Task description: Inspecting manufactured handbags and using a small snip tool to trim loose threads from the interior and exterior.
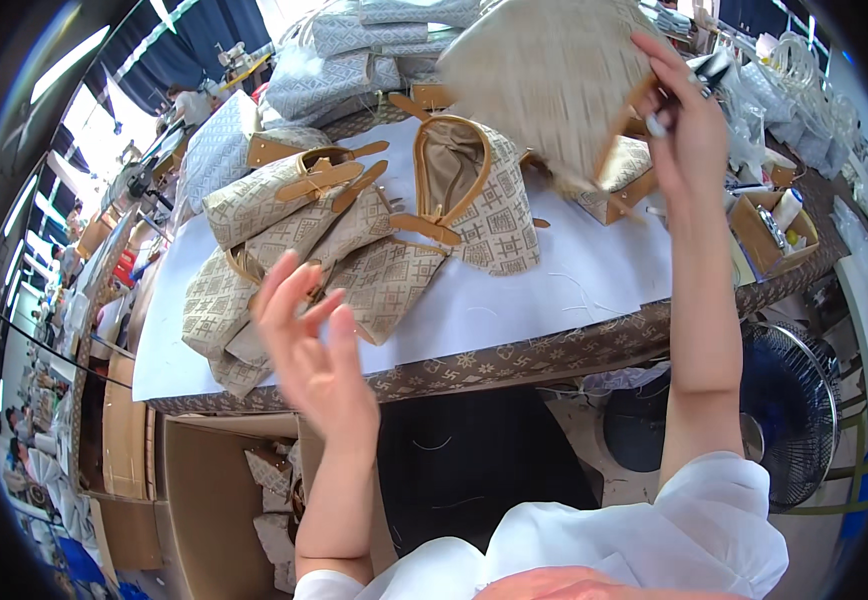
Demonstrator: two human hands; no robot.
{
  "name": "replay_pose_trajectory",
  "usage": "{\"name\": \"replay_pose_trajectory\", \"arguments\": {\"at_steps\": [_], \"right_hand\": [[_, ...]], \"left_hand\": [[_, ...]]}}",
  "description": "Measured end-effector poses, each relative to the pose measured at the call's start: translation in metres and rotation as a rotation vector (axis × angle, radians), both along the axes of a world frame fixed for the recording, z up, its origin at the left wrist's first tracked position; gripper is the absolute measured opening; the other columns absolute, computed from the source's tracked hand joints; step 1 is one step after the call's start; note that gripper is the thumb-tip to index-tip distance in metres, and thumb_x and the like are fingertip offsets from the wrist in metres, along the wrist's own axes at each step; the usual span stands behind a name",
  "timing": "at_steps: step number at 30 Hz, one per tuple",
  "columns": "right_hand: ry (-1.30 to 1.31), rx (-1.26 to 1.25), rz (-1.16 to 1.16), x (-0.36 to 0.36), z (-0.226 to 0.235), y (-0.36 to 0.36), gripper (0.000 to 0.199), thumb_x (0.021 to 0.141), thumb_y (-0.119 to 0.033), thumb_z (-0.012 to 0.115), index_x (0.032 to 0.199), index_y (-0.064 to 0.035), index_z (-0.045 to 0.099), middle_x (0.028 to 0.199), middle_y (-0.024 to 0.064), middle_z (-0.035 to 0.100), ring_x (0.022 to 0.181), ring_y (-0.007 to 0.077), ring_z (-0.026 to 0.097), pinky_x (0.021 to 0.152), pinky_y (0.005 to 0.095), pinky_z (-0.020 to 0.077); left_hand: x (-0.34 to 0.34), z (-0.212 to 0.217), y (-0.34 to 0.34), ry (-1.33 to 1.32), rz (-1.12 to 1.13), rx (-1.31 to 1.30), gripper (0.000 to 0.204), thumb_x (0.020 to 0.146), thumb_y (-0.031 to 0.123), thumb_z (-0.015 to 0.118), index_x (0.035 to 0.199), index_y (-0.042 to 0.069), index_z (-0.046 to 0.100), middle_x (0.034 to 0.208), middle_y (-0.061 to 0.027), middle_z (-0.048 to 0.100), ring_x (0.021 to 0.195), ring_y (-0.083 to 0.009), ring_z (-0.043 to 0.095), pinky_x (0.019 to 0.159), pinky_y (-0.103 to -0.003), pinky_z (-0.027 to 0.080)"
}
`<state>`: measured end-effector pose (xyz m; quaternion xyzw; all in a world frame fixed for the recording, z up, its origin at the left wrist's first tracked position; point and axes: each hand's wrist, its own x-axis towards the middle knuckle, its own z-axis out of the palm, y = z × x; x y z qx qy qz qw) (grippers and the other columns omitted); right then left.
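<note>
Holding a blurry beige bag up above the table, you are gripping its tan strap with your right hand. Your left hand is hanging open, fingers spread, just over the pile of bags.

**Raised bag over a cluttered worktable**

The right hand grips a blurred beige patterned fabric bag aloft. The left hand hovers open, empty, above beige monogram bags with tan leather trim on the white-topped table.
</note>
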<state>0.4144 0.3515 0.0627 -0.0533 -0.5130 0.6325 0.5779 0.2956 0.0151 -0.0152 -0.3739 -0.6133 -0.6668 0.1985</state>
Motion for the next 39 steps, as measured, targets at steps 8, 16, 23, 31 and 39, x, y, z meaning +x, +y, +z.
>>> {"name": "replay_pose_trajectory", "arguments": {"at_steps": [8,16,23,31,39], "right_hand": [[-0.625,0.595,0.808,0.040,-0.074,-0.202,0.017,0.094,-0.005,0.062,0.105,-0.0099,0.074,0.094,0.0065,0.072,0.079,0.0161,0.065,0.072,0.0325,0.0522],[-0.709,0.657,1.179,0.016,-0.145,-0.240,0.021,0.090,0.001,0.060,0.107,-0.0067,0.070,0.100,0.0133,0.071,0.088,0.0276,0.069,0.078,0.0356,0.0557],[-0.148,0.533,-1.255,0.110,-0.116,0.018,0.017,0.095,-0.002,0.053,0.101,0.0019,0.069,0.126,0.0152,0.063,0.117,0.0241,0.058,0.101,0.0373,0.0438],[-0.272,0.503,-0.964,0.143,-0.163,0.108,0.018,0.099,-0.002,0.051,0.106,0.0041,0.066,0.121,0.0180,0.066,0.117,0.0266,0.062,0.099,0.0369,0.0512],[-0.602,0.648,-0.248,0.045,-0.089,-0.011,0.033,0.106,-0.027,0.051,0.121,-0.0013,0.064,0.104,0.0081,0.069,0.082,0.0135,0.059,0.072,0.0276,0.0483]], "left_hand": [[0.065,0.033,-0.069,0.209,-0.055,-0.584,0.048,0.090,0.020,0.070,0.131,-0.001,0.058,0.139,-0.0171,0.051,0.128,-0.0312,0.053,0.105,-0.040,0.044],[0.049,-0.064,-0.103,-0.356,-0.187,-0.854,0.055,0.083,0.018,0.072,0.132,-0.002,0.056,0.131,-0.0196,0.056,0.122,-0.0325,0.056,0.103,-0.036,0.044],[0.047,-0.085,-0.127,-0.532,0.003,-1.005,0.045,0.088,0.009,0.055,0.131,-0.005,0.055,0.120,-0.0204,0.061,0.104,-0.0325,0.062,0.093,-0.038,0.048],[0.049,-0.091,-0.112,-0.517,0.087,-0.877,0.039,0.094,0.005,0.046,0.130,-0.005,0.058,0.110,-0.0212,0.069,0.099,-0.0274,0.068,0.090,-0.034,0.050],[0.049,-0.091,-0.092,-0.516,-0.017,-0.662,0.028,0.094,0.003,0.045,0.118,0.000,0.060,0.094,-0.0154,0.071,0.084,-0.0202,0.067,0.078,-0.030,0.051]]}}
